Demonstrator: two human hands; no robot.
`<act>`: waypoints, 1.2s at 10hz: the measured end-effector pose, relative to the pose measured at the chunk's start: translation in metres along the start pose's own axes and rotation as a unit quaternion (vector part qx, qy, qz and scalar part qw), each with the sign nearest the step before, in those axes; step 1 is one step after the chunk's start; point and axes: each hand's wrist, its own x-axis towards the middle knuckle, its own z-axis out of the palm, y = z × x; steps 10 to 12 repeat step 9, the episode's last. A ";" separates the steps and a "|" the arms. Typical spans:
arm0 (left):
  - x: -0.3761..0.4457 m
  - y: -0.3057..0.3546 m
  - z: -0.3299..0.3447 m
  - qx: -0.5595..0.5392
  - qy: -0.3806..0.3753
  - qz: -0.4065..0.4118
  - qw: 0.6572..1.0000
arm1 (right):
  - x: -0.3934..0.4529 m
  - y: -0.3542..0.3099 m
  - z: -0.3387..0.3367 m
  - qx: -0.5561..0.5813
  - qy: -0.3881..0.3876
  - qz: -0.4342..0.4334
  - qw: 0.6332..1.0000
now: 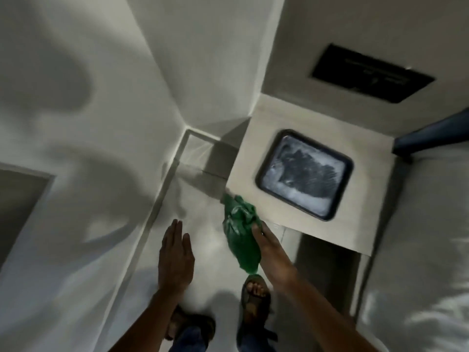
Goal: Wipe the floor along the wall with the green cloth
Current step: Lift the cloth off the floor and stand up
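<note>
A crumpled green cloth [241, 235] hangs in the air above the pale floor [203, 240], gripped by my right hand [271, 252] near the front corner of a small table. My left hand [175, 257] is flat and empty, fingers together and stretched out, held over the floor beside the white wall [83, 148] on the left. A skirting strip [152, 214] runs along the foot of that wall into the corner ahead.
A light square table [253, 153] carries a dark tray [304, 174] with white smears. A black sign [370, 72] hangs on the far wall. A white bed or sheet [418, 237] fills the right. My sandalled feet [255, 298] stand below.
</note>
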 end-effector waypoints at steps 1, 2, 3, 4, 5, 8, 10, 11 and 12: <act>0.013 0.064 0.004 0.007 0.009 0.076 0.997 | -0.026 -0.053 -0.035 0.034 0.037 -0.048 0.998; 0.033 0.107 0.016 0.022 0.019 0.155 0.987 | -0.041 -0.103 -0.059 0.028 0.101 -0.087 0.991; 0.059 0.144 0.054 0.054 -0.002 0.222 0.974 | -0.021 -0.118 -0.103 -0.031 0.205 -0.169 0.964; 0.079 0.152 0.068 0.088 -0.002 0.255 0.963 | 0.009 -0.118 -0.108 -0.195 0.282 -0.231 0.911; 0.097 0.161 0.070 0.095 -0.019 0.296 0.950 | 0.043 -0.119 -0.099 -0.371 0.287 -0.231 0.852; 0.117 0.148 0.093 0.096 -0.023 0.334 0.937 | 0.069 -0.068 -0.108 -0.517 0.187 -0.194 0.813; 0.112 0.153 0.082 0.081 -0.067 0.319 0.942 | 0.054 -0.083 -0.112 -0.457 0.197 -0.181 0.848; 0.112 0.153 0.082 0.081 -0.067 0.319 0.942 | 0.054 -0.083 -0.112 -0.457 0.197 -0.181 0.848; 0.112 0.153 0.082 0.081 -0.067 0.319 0.942 | 0.054 -0.083 -0.112 -0.457 0.197 -0.181 0.848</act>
